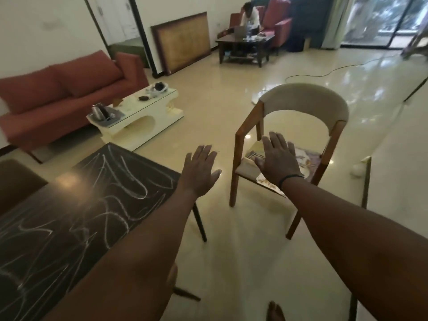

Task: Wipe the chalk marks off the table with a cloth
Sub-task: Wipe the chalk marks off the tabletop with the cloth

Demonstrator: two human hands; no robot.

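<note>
Both arms stretch forward past the dark counter (69,205), whose top is covered corner to corner in white chalk marks (111,181); none looks wiped yet, so the task seems to be at its very start, the fetching step. Just beyond the counter's far corner stands a wooden chair (289,126) with a pale padded back. On its seat lies a patterned cloth (305,158), flat and partly hidden by the right hand (278,158). That hand hovers over the cloth with fingers (275,141) straight and slightly spread, gripping nothing; whether it touches the fabric I cannot tell. The left hand (201,170) hangs in the air between counter and chair, fingers likewise extended and empty. Next, the right hand probably has to close on the cloth and carry it back to the chalked top.
</note>
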